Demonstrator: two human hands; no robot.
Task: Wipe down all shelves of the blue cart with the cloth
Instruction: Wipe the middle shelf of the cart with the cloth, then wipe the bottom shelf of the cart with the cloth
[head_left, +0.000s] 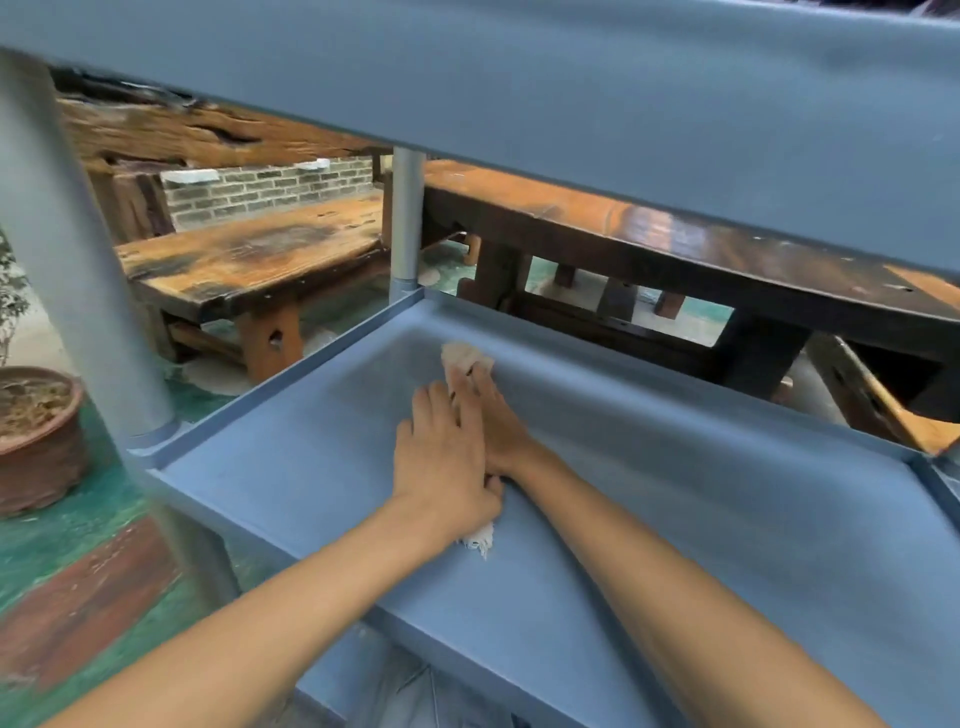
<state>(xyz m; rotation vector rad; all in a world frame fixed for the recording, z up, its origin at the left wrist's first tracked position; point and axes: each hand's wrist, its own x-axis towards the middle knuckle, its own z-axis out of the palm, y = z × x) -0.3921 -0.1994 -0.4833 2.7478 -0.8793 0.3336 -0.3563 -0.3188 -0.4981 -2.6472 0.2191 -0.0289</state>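
The blue cart's middle shelf (701, 519) fills the lower view, under the upper shelf (571, 88). A pale cloth (465, 357) lies stretched on the middle shelf; its far end shows beyond my fingertips and a frayed end (480, 540) shows below my left wrist. My left hand (441, 452) presses flat on the cloth. My right hand (493, 415) lies beside it, partly under the left, also flat on the cloth. Most of the cloth is hidden under both hands.
Grey cart posts stand at the left (78, 260) and at the far corner (405, 223). Wooden benches and tables (249, 260) stand beyond the cart. A clay plant pot (36, 436) sits on the green floor at left. A lower shelf (415, 691) shows below.
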